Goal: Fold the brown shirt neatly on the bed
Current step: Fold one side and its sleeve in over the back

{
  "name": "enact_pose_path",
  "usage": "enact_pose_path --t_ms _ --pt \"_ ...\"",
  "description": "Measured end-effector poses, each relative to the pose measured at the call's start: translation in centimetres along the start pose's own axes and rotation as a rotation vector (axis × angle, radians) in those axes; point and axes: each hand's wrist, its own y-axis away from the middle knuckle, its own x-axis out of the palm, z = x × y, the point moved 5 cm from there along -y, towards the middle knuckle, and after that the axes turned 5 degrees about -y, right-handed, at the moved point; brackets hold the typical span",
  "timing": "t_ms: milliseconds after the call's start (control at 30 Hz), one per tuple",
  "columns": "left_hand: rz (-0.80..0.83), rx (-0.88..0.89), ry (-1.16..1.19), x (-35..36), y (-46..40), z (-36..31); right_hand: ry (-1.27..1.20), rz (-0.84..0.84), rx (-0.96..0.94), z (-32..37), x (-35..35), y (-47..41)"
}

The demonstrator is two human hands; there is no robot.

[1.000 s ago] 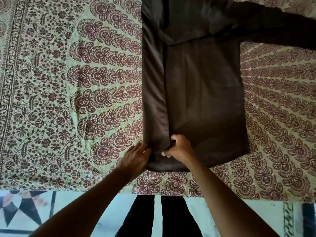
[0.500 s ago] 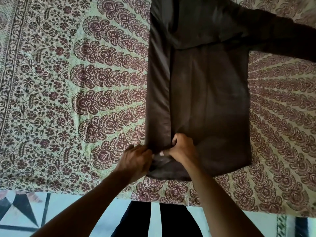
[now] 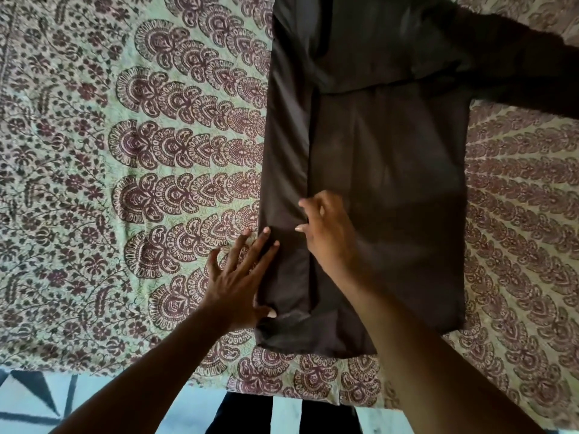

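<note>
Head view: brown shirt (image 3: 385, 195) lies flat near the bed's (image 3: 94, 151) near edge, its left side folded inward as a long strip, one sleeve (image 3: 517, 79) still spread toward the right edge. Left hand (image 3: 241, 277) open, fingers splayed, pressing the strip's outer fold. Right hand (image 3: 326, 233) loosely curled, fingertips on the strip's inner edge, gripping nothing. Advice: smooth along the strip toward the collar, keeping edges parallel. Nothing obstructs; patterned bedspread (image 3: 517, 214) is bare around it.
</note>
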Motion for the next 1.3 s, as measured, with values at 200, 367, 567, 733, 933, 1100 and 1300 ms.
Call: enact_pose_path --t_ms 200,367,567,733,933,1100,1300 --pt "0.026 -0.002 -0.020 -0.2 -0.2 -0.3 0.189 0.230 -0.441 -0.2 1.5 -4.3" --pt "-0.029 0.032 -0.065 -1.1 -1.4 -0.4 0.320 0.182 -0.205 -4.8 -1.7 -13.5" --pt "-0.398 -0.060 0.169 -8.7 -7.5 0.4 0.347 0.261 -0.627 -3.7 -0.9 -15.9" --pt "-0.125 -0.128 0.045 -12.2 -13.9 2.0 0.290 0.284 -0.433 -5.6 -1.3 -19.0" --pt "-0.144 -0.115 -0.057 -15.8 -17.7 1.6 0.214 -0.007 -0.087 -8.3 -5.8 -24.5" --pt "-0.285 -0.174 -0.022 -19.7 -21.8 3.0 0.149 -0.013 0.128 -11.9 -8.1 -30.3" --pt "-0.086 -0.263 -0.113 -20.0 -25.6 2.2 0.162 0.244 0.087 -13.2 -8.7 -37.2"
